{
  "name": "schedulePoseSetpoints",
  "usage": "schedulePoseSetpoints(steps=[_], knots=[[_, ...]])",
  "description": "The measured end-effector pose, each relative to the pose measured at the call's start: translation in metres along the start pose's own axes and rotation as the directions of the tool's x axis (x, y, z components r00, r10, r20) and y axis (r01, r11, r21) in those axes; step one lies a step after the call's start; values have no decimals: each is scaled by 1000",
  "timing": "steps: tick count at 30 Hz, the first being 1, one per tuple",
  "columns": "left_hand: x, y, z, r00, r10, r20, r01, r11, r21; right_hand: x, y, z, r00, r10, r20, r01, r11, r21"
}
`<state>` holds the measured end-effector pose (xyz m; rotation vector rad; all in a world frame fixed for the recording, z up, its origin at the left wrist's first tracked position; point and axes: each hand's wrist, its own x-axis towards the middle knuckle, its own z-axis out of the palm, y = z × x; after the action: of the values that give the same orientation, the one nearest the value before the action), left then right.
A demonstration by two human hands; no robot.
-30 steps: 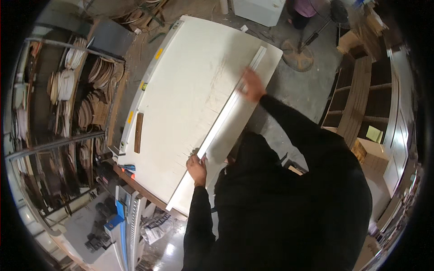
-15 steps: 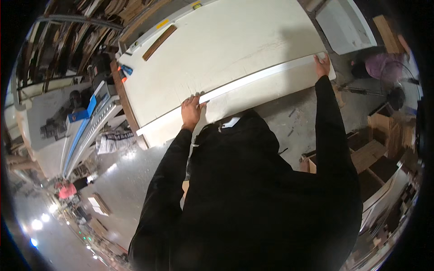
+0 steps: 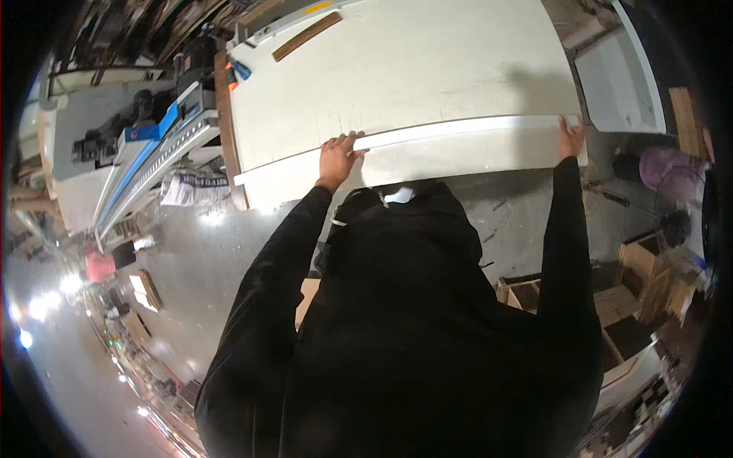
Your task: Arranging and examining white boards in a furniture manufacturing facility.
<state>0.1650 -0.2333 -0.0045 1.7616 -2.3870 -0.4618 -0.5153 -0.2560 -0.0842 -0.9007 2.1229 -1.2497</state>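
Observation:
A long, narrow white strip point(image 3: 458, 126) lies along the near part of a white tabletop point(image 3: 427, 69). Left of the strip's middle, my left hand point(image 3: 337, 160) is closed over it, fingers across the far edge and thumb to the right. At the strip's right end, my right hand point(image 3: 569, 140) grips it between thumb and fingers. The strip's left tip reaches the table's left edge. Both palms face down, so the undersides of the fingers are hidden.
A brown wooden piece point(image 3: 307, 36) lies on the far left of the tabletop, near a blue-and-orange tool point(image 3: 238, 71). Left stands a machine with a blue-striped rail point(image 3: 145, 160). Wooden boxes point(image 3: 626, 298) are at right, beside a fan point(image 3: 676, 198). Another person point(image 3: 103, 263) is far left.
The whole view has turned and shifted, so the table and strip look more level. Both hands keep their hold on the strip, at about the same places along it.

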Motion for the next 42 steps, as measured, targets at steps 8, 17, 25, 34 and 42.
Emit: schedulePoseSetpoints(steps=[8,17,25,34,42], knots=[[10,35,-66,836,-548,22,72,69,-995,-71,-62,31,924,-256,-283,168,939,-301],[-5,106,-183,985,-146,90,-93,-897,-431,-290,-315,127,808,-513,290,497,858,131],[-27,105,-215,999,-10,-49,-30,-907,-419,-373,-442,166,523,-766,374,660,642,390],[-43,79,-246,960,143,-239,25,-899,-438,-405,-488,180,428,-836,342,795,529,298],[-48,61,-255,946,146,-290,4,-899,-439,-423,-502,196,334,-880,339,843,440,310]])
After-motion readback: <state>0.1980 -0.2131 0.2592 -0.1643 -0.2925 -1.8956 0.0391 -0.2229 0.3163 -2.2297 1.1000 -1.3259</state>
